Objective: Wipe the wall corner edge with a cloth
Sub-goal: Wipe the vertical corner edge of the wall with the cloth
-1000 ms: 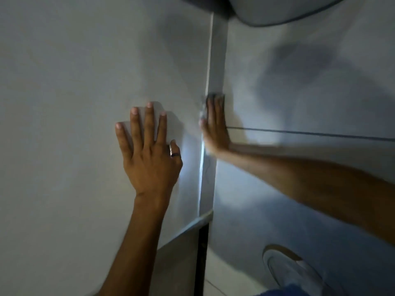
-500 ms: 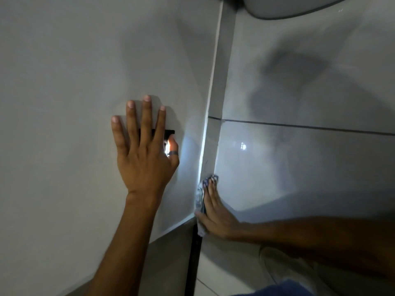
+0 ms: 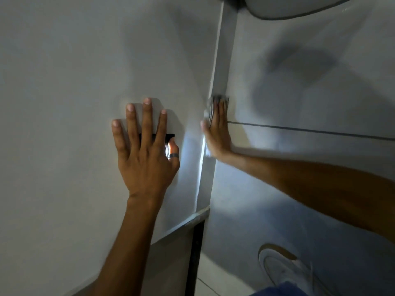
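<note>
The wall corner edge point(image 3: 220, 60) runs as a pale vertical strip between a plain left wall and a tiled right wall. My right hand point(image 3: 217, 135) lies flat on that edge and presses a small grey-blue cloth point(image 3: 210, 105) against it; the cloth peeks out past the fingertips, level with the tile joint. My left hand point(image 3: 145, 154) is spread flat on the left wall, with a ring on the thumb. It pins a thin black lit device point(image 3: 170, 136) to the wall, and light spills from under the thumb onto the corner. Most of the device is hidden.
A dark grout line point(image 3: 310, 130) crosses the tiled wall. A white shoe point(image 3: 282, 268) stands on the floor at the lower right. A dark vertical gap point(image 3: 195, 253) lies below the corner's base. A white rounded fixture point(image 3: 288, 7) overhangs at the top.
My right hand slid the cloth down the edge to near the floor, then back up to the tile joint. My left hand stayed pressed on the wall.
</note>
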